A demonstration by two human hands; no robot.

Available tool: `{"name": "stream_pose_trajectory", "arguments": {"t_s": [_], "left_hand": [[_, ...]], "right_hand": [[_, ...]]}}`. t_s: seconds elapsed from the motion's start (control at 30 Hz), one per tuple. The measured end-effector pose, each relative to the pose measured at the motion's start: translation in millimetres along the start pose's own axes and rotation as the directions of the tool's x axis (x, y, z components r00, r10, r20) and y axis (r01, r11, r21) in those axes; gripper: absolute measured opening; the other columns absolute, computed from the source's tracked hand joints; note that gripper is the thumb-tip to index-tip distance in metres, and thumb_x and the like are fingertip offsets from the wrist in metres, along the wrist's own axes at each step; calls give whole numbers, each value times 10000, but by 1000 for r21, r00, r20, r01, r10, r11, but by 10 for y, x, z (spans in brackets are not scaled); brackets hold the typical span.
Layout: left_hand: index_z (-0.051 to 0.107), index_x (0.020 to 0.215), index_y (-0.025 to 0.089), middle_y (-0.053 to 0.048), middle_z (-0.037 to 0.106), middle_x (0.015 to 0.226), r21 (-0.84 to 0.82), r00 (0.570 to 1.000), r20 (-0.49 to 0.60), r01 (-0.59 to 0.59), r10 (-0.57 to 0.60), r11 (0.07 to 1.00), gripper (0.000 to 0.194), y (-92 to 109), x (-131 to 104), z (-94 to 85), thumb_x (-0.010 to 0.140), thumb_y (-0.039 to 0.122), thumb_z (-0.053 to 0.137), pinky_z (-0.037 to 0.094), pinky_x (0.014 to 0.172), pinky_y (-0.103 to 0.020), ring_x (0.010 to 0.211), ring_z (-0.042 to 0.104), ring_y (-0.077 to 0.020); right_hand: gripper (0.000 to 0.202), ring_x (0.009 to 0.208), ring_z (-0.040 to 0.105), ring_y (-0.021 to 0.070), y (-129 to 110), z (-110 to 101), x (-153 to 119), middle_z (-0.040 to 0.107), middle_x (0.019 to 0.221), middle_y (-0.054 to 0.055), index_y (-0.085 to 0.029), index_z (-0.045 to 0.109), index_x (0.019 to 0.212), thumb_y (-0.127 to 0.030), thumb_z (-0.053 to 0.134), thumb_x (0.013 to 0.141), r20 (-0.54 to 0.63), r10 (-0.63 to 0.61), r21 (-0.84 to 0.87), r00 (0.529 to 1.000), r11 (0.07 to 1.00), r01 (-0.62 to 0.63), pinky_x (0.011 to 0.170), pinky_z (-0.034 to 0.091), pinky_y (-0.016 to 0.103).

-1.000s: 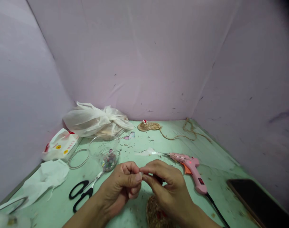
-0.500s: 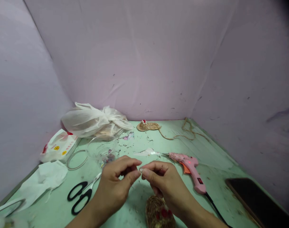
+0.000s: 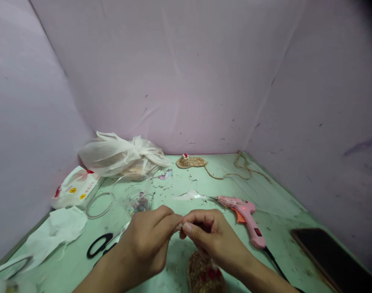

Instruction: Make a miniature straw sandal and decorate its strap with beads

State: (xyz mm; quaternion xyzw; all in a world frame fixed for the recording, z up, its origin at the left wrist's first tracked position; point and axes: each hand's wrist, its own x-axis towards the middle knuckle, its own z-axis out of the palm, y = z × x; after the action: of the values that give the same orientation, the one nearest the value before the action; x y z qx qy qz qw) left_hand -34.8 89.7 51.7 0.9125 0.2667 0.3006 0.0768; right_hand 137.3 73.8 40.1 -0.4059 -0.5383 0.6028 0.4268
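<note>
My left hand (image 3: 152, 232) and my right hand (image 3: 207, 230) meet fingertip to fingertip above the middle of the table, both pinched closed. Between the fingertips shows a tiny whitish piece (image 3: 180, 225), too small to name. Below my right hand lies a miniature slipper of coiled twine (image 3: 198, 264) with red decorations, partly hidden by the wrist. To the right rests a pink hot glue gun (image 3: 247, 217) with its red light on. Black-handled scissors (image 3: 97, 245) lie left of my left hand, which covers part of them.
A second twine slipper (image 3: 191, 162) with a loose twine tail lies at the back. Left are a white plastic bag (image 3: 121, 156), a tissue pack (image 3: 78, 187), crumpled tissue (image 3: 56, 228) and a clear bag of small coloured bits (image 3: 139, 203). A phone (image 3: 329, 252) lies at right.
My left hand has turned over and shifted slightly, its fingertips now against those of my right hand. It covers more of the scissors. My right hand has barely moved.
</note>
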Motion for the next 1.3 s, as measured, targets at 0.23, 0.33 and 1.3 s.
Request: {"name": "stream_pose_trajectory", "arguments": {"t_s": [0.23,0.33,1.3], "left_hand": [[445,744,182,-27,493,632,155,987,100,-139,124,978,146,13,-17,40,790,64,374,271,473,-285,519,429,-155],[443,732,183,-6,467,594,98,990,-14,-141,143,985,153,10,-40,100,804,74,364,242,453,-287,480,403,-144],[404,812,204,13,470,626,85,995,-70,80,-74,993,129,28,-89,264,855,102,338,281,485,-282,500,458,-148]], "right_hand": [[232,457,295,54,-45,-5,-50,413,514,-55,-162,518,583,-320,607,727,68,-35,-63,997,997,39,404,210,195],[259,400,232,39,-20,0,-53,340,470,-89,-160,515,622,-370,586,757,100,-26,-9,995,1000,27,364,172,188],[166,523,440,108,46,49,-127,490,580,1,-146,534,652,-123,427,777,112,-515,-719,850,549,427,498,308,248]]}}
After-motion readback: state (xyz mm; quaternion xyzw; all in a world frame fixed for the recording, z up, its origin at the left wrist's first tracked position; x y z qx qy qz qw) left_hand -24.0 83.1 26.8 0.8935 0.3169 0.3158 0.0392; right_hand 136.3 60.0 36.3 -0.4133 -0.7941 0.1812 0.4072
